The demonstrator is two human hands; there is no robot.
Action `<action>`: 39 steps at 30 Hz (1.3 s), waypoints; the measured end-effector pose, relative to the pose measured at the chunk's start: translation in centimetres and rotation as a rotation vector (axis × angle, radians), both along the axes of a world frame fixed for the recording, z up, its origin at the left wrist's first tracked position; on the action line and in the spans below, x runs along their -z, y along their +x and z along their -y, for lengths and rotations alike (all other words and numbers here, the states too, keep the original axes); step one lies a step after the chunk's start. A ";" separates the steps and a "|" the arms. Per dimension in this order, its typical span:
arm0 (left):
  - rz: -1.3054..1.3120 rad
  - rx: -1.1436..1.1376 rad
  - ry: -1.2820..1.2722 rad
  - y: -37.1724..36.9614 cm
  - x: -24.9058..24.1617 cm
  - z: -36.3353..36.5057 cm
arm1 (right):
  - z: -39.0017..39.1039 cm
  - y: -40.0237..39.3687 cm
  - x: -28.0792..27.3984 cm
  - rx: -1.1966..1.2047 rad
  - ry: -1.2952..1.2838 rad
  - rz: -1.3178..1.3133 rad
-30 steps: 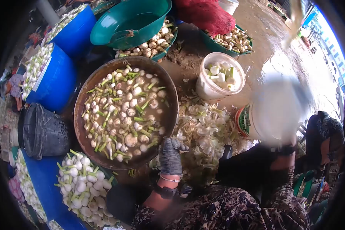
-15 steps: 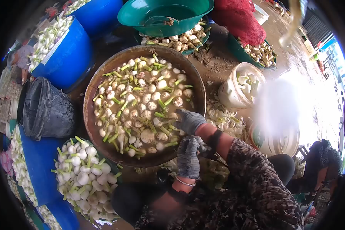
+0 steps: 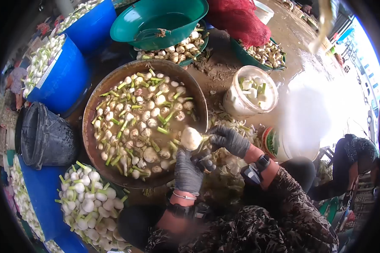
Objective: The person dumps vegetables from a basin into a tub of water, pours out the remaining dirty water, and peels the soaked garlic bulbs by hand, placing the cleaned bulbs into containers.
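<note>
A large white garlic bulb (image 3: 191, 138) is held up over the near right rim of a round, rusty-edged tub (image 3: 88, 139). My right hand (image 3: 231, 141), in a grey glove, pinches its stem end from the right. Just below the bulb, my gloved left hand (image 3: 188, 172) is closed, its fingers curled toward the right. What those fingers hold, if anything, is hidden. Many garlic bulbs with cut green stems (image 3: 151, 122) float in the tub's murky water. Cleaner white bulbs (image 3: 88, 205) are heaped at the lower left.
A white bucket (image 3: 236, 101) with stem pieces stands right of the tub. Green basins (image 3: 131, 21), a red mesh sack (image 3: 245, 25) and blue containers (image 3: 65, 82) surround it. A black bucket (image 3: 50, 139) lies tilted at left. Another person (image 3: 352, 160) bends at far right.
My right hand has come away from the water with a garlic bulb and moved right. My left hand has shifted left, to just under the bulb. The view has swung slightly.
</note>
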State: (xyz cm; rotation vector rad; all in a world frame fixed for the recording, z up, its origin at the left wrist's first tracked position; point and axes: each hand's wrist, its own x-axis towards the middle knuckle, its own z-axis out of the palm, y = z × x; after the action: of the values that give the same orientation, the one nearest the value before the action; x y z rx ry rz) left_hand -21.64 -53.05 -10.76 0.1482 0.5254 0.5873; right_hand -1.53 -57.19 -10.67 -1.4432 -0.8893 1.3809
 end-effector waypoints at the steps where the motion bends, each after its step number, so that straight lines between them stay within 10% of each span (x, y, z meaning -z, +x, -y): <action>1: 0.135 0.068 -0.058 0.1 0.1 0.1 | 1.5 0.3 -0.5 -0.035 0.044 -0.016; 6: 0.131 0.127 0.085 1.2 0.6 2.6 | 5.5 -0.5 -1.5 0.182 0.138 0.419; 8: -0.584 0.158 1.040 1.8 0.9 3.3 | 6.4 -0.9 -3.7 0.296 0.174 0.567; 9: -0.324 0.075 0.597 2.2 0.1 3.7 | 6.9 -1.0 -4.7 0.295 0.207 0.690; 13: -0.390 0.019 0.517 3.3 0.0 5.0 | 8.3 -1.7 -5.8 0.321 0.267 0.967; 23: -0.796 0.112 1.044 3.7 0.2 5.9 | 9.1 -2.2 -4.4 0.357 0.145 0.964; 28: -0.221 0.089 0.576 2.8 -0.1 5.5 | 8.7 -0.9 -2.5 0.492 0.089 0.445; 33: -0.035 0.160 0.440 1.8 0.6 4.6 | 9.3 3.5 -2.4 0.514 -0.182 1.038; 39: 0.222 0.283 0.227 1.7 -0.5 4.3 | 9.4 0.1 -6.9 0.256 0.456 0.960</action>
State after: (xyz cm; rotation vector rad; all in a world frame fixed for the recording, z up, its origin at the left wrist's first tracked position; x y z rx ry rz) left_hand -19.93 -57.37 -10.23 0.3619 0.2154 0.3784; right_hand -1.47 -66.60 -3.79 -1.7550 -1.4231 0.1930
